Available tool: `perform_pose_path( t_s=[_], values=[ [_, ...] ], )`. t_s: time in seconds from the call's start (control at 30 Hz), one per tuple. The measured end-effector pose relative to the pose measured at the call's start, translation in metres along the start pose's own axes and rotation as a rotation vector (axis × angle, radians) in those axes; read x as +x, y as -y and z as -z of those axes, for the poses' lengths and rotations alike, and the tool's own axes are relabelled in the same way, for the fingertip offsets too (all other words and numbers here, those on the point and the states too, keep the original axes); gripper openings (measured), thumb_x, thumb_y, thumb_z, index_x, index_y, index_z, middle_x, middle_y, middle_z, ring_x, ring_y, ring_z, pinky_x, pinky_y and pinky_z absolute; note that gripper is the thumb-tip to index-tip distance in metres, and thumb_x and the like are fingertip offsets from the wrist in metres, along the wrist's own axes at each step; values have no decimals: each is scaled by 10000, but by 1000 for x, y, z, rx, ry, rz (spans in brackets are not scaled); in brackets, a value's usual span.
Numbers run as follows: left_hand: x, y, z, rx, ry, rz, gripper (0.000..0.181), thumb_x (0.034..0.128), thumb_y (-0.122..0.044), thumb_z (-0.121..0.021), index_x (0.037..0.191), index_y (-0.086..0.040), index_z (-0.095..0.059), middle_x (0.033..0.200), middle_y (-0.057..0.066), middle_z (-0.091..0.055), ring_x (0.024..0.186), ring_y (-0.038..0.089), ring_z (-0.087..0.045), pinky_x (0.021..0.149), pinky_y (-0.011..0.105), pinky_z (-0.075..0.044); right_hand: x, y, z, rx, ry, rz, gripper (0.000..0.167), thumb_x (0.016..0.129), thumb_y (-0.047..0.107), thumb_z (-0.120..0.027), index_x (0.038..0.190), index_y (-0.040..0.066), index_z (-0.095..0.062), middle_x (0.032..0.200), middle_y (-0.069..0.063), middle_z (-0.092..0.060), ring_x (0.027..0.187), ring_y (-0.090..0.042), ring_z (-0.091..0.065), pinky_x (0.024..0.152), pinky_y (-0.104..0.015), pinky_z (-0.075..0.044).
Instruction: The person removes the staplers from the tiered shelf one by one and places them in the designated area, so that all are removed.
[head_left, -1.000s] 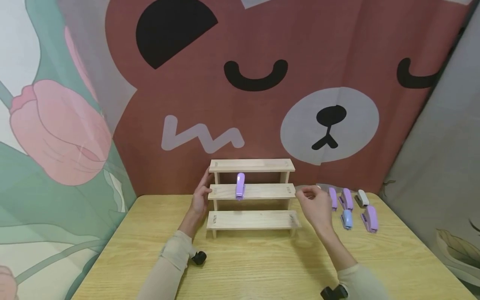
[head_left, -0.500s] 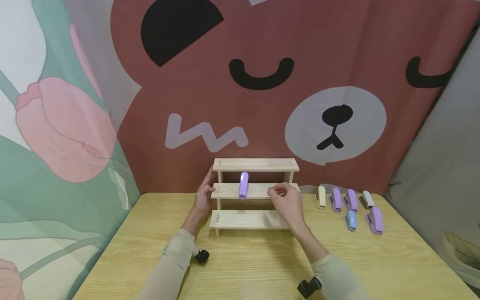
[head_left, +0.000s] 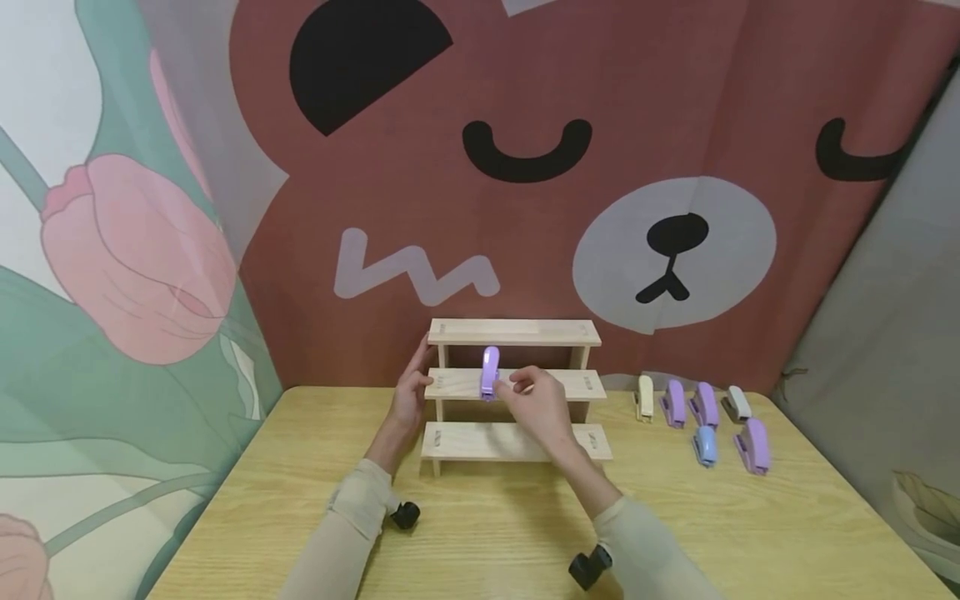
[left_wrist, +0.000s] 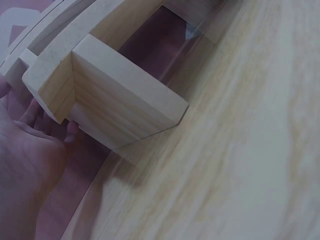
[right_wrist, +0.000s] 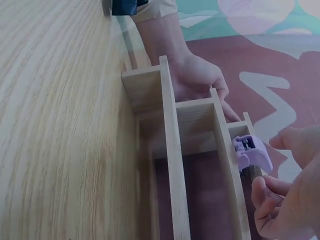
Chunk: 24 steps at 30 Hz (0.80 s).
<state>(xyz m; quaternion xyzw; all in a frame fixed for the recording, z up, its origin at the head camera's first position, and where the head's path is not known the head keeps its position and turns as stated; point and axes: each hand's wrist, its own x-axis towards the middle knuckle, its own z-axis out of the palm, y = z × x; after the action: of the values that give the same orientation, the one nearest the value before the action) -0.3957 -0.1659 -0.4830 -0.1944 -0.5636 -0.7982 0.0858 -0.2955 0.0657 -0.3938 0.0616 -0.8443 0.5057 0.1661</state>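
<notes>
A three-tier wooden display shelf (head_left: 514,332) stands on the table. My left hand (head_left: 408,402) holds its left end, thumb at the edge of the middle board and fingers reaching up behind; the left wrist view shows this hand (left_wrist: 30,155) beside the board ends. One purple stapler (head_left: 490,372) sits on the middle tier, left of centre. Right beside it is my right hand (head_left: 537,406). In the right wrist view, thumb and bent fingers of that hand (right_wrist: 295,185) lie apart on either side of the purple stapler (right_wrist: 251,152), with a gap visible.
Right of the shelf on the table stand a cream stapler (head_left: 644,397), several purple staplers (head_left: 704,405), a grey one (head_left: 737,403) and a blue one (head_left: 705,446). A printed bear curtain (head_left: 525,250) hangs close behind the shelf.
My right hand has moved left from the shelf's right end to the purple stapler on the middle tier, uncovering the cream stapler. My left hand stays at the shelf's left end.
</notes>
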Motion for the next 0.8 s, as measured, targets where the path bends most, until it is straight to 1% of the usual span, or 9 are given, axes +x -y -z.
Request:
perform_pose_path(
  t_s=[0.1,0.2,0.33,0.5,0.67,0.8],
  values=[
    [-1,0,1,4,0,-2,816,835,-31,-413,1603,-298,-350,1610,35,-342,1496,220,-189,1156,519,-35,2,2,-6,-1,31,3,374,837,311,-812,1021,-1,-717,855,-58,-660,767,-196,-623,637,-333,-498],
    [-3,0,1,12,-4,15,820,838,-27,-407,1605,-309,-342,1614,42,-335,1498,217,-176,1159,523,-24,4,4,-11,-8,65,0,433,830,318,-829,1053,-32,-706,870,-69,-664,770,-207,-622,632,-336,-508],
    [-4,-2,-1,16,1,30,818,847,-22,-399,1605,-323,-340,1624,43,-315,1497,233,-173,1143,555,-81,7,5,-17,-28,103,-10,487,839,328,-824,1102,-58,-688,875,-84,-661,761,-206,-615,640,-335,-508],
    [-3,-5,-3,-5,1,36,815,853,-14,-394,1603,-330,-345,1625,46,-304,1493,255,-181,1111,555,-163,10,7,-22,-32,101,-42,480,839,307,-819,1108,-67,-686,863,-82,-664,740,-203,-620,635,-339,-509],
    [-2,-4,-2,-18,-2,51,819,851,-21,-407,1604,-334,-340,1620,48,-305,1482,270,-196,1106,541,-190,12,9,-25,-31,89,-60,453,840,275,-814,1098,-76,-691,871,-98,-677,756,-213,-636,659,-349,-521],
    [-4,-4,-1,-13,-1,48,817,849,-23,-403,1604,-331,-342,1616,50,-310,1479,281,-206,1098,541,-199,14,6,-29,-18,91,-81,438,834,276,-811,1083,-66,-694,887,-102,-685,777,-217,-647,685,-353,-530]
  ],
)
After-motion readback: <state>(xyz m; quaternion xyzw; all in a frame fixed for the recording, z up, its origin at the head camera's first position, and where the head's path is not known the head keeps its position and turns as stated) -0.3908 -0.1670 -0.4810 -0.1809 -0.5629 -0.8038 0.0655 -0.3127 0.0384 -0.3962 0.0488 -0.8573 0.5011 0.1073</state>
